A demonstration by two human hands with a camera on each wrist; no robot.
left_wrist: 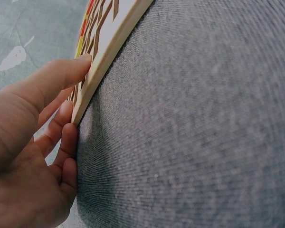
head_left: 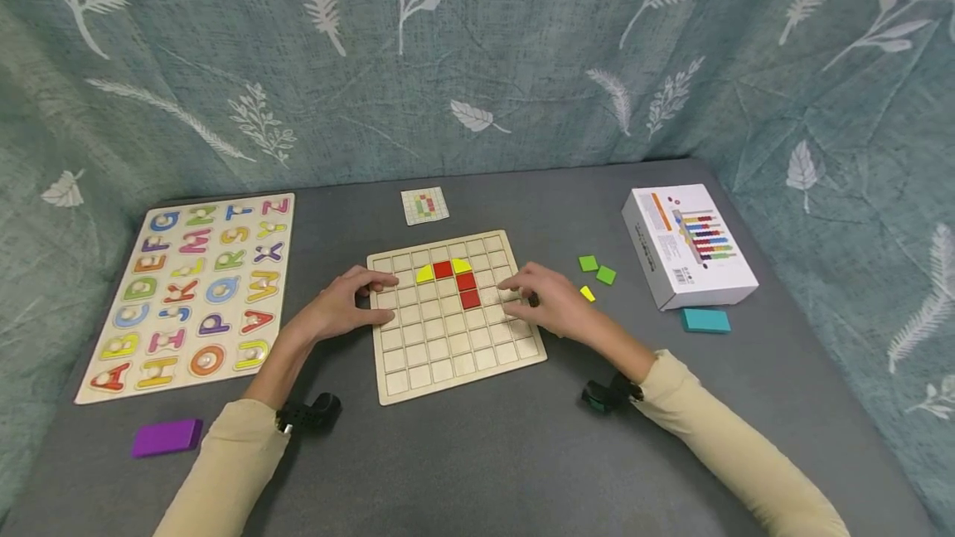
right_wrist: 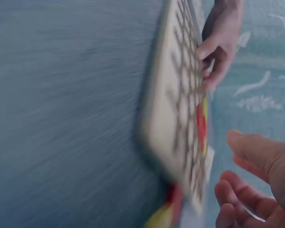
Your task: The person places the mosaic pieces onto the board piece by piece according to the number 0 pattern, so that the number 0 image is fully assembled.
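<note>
Between left hand point(head_left: 346, 302) and right hand point(head_left: 550, 303), gridded board point(head_left: 442, 350), left edge touched

Pale square wooden grid board point(head_left: 453, 346): smooth, matt. Dark grey desk point(head_left: 462, 471): matt, ribbed, cloth-like. Far, teal leaf-printed curtain point(head_left: 224, 23): creased cloth. Right, white printed rectangular box point(head_left: 719, 272): smooth card.

The pale gridded board point(head_left: 418, 359) lies askew on the bench point(head_left: 477, 471). Toward the board's far edge, one red tile point(head_left: 443, 269) separates two curved yellow tiles point(head_left: 424, 274); two more reds point(head_left: 469, 299) front the right yellow.
</note>
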